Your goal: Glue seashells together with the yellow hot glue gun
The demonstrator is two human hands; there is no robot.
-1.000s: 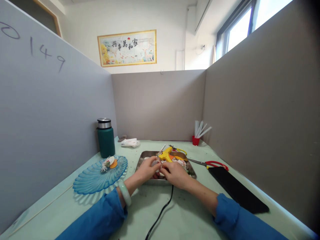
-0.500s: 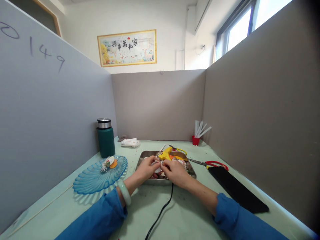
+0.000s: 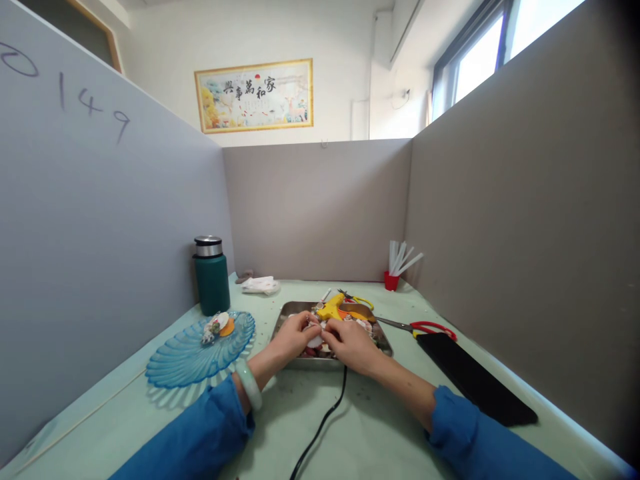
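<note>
My left hand (image 3: 295,335), with a pale green bangle (image 3: 249,385) at its wrist, is closed in a pinch above the metal tray (image 3: 320,364). Close beside it, fingertips nearly meeting, my right hand (image 3: 353,345) pinches too. Whatever lies between the fingers is too small and covered to name; something whitish shows there. Small mixed pieces, white, pink and dark red, fill the tray below. Just beyond my fingers a yellow glue gun (image 3: 331,308) rests on the tray.
Left stands a blue scalloped plate (image 3: 195,360) with a small decorated piece (image 3: 217,327), behind it a green bottle (image 3: 212,283). Right lie red-handled scissors (image 3: 434,328) and a black flat strip (image 3: 475,380). A red cup (image 3: 391,281) holds white sticks. A black cord (image 3: 325,420) runs toward me.
Both hands stay over the tray in nearly the same place; only the left fingertips shift very slightly. Everything else lies as before.
</note>
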